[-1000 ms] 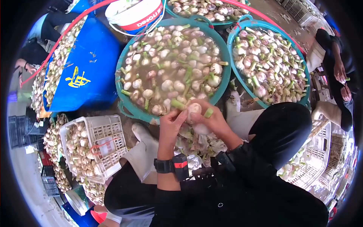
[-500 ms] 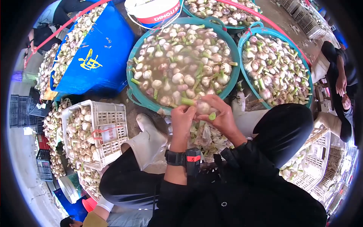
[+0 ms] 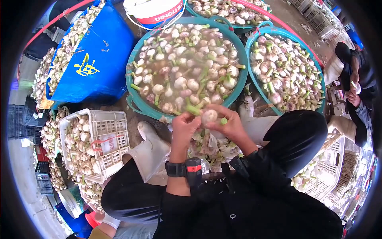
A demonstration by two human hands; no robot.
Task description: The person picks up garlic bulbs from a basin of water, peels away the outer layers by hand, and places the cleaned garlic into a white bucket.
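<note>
Over the near rim of the large teal tub (image 3: 131, 85), both hands hold a pale garlic bulb (image 3: 209, 116) between them. My right hand (image 3: 230, 125) grips the bulb from the right, fingers curled behind it and thumb in front. A cut green stem end (image 3: 224, 121) shows beside that thumb; I cannot tell which bulb it belongs to. My left hand (image 3: 184, 126) is closed in a pinch at the bulb's left side. Next to its fingertips is a green stem (image 3: 193, 109). Muddy water and many garlic bulbs (image 3: 180, 83) fill the tub.
Garlic peelings (image 3: 213, 148) lie below my hands. A white crate (image 3: 113, 135) of garlic stands left, behind it a blue tub (image 3: 101, 59). Another teal tub (image 3: 323, 89) is at right. A white bucket (image 3: 155, 12) stands behind. A co-worker's hands (image 3: 353, 93) show far right.
The garlic bulb has turned and shows more fully between my hands, as my right fingers have shifted. The view has moved slightly. The co-worker's hands at right now hold something pale.
</note>
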